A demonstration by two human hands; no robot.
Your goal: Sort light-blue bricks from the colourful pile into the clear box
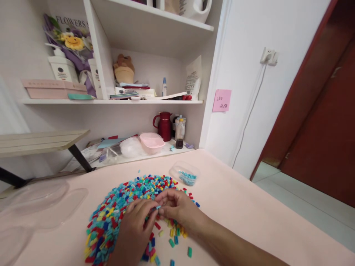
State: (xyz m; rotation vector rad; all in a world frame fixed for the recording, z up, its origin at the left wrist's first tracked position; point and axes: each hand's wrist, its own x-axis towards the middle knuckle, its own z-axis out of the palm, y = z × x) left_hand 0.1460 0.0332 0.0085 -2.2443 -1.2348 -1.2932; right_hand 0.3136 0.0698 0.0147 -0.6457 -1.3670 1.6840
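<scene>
The left hand (135, 218) is curled, with its thumb and forefinger brought together, and the right hand (179, 208) is bent toward it in a similar pinch. A small light-blue piece (158, 207) is held between the fingertips where the two hands meet; how the grip is shared cannot be told, as the piece is partly hidden by the fingers.

The hands are held over the right part of a broad pile of small coloured bricks (111, 210), which is spread across the pink worktop (238, 210). Light blue, dark blue, red, yellow and green are mixed in it. Some bricks are scattered loosely at its near right edge, where a green brick (189, 252) is set apart from the others.

Just beyond the pile, on the right, a clear tub (174, 171) is placed, with light-blue bricks (188, 178) gathered inside. On the left, clear plastic containers (50, 192) are laid out, and a slatted stand (41, 142) is seen behind them.

Past the worktop's far edge, a pink bowl (152, 143), a red jug (164, 127) and a yellow-capped bottle (180, 133) are lined up. A pink note (222, 100) is stuck farther right.
</scene>
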